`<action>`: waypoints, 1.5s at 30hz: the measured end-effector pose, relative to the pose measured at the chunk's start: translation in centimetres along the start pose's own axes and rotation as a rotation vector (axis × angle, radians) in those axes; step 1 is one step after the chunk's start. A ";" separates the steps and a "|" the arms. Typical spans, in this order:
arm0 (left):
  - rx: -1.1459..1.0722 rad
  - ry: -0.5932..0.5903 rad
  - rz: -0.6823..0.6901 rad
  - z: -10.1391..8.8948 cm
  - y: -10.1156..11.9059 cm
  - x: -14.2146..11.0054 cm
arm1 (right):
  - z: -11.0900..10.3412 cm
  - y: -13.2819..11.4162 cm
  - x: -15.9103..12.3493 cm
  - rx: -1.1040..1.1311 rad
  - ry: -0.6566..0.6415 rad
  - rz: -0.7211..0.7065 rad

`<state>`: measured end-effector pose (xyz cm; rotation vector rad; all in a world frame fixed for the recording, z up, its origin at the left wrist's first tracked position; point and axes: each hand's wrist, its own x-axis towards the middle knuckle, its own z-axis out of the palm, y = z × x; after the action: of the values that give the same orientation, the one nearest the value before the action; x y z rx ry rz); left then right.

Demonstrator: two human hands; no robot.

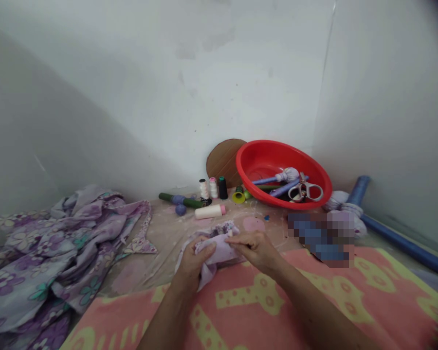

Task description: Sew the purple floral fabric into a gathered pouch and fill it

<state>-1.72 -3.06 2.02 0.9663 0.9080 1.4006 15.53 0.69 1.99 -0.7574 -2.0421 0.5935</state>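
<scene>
A piece of lavender floral fabric (222, 250) is bunched up between my two hands, over the edge of a pink and yellow blanket. My left hand (195, 260) grips the fabric from the left, thumb lying on top of it. At the fabric's right edge, the fingers of my right hand (255, 248) are pinched together; whatever sits between the fingertips is too small to make out. Just beyond the fabric lies a cream bottle (208, 212) with a pink cap.
Purple floral cloth (58, 257) is heaped at left. Thread spools (213, 187) stand by the wall near a green stick (180, 200). A red basin (277, 160), tilted against cardboard (224, 158), holds scissors (306, 190) and wrapped sticks. Blue rolls (405, 243) lie at right, by a blurred-out patch.
</scene>
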 end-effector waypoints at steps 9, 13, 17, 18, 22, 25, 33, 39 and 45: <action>0.058 0.007 0.007 -0.2 -0.2 0.1 | 0.0 0.1 -0.1 -0.071 -0.007 -0.036; 0.094 0.017 0.014 -0.4 -0.4 0.3 | 0.0 0.1 -0.1 -0.139 -0.022 -0.069; 0.206 0.002 0.039 -0.5 -0.6 0.6 | 0.1 0.3 -0.3 -0.255 -0.042 -0.095; 0.250 -0.013 0.074 -0.6 -0.5 0.6 | 0.1 0.2 -0.3 -0.291 -0.048 -0.105; 0.496 -0.073 0.311 -0.7 -0.4 0.8 | 0.3 0.0 -0.4 -0.453 -0.065 -0.118; 0.655 -0.093 0.401 -0.6 -0.6 0.9 | 0.5 -0.3 -0.5 -0.494 -0.086 -0.088; 0.717 -0.189 0.359 -0.3 -1.0 0.7 | 0.3 0.1 -0.3 -0.247 -0.100 0.075; 0.597 -0.217 0.195 -0.2 -0.5 0.4 | 0.0 1.5 -0.3 0.013 -0.237 0.205; 0.371 -0.184 -0.056 -0.5 -0.8 0.4 | -0.1 1.6 -0.2 0.334 -0.334 0.298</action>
<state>-1.93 -2.66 1.14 1.3146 1.0673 1.0945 16.22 1.68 0.87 -0.8047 -2.0595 1.2694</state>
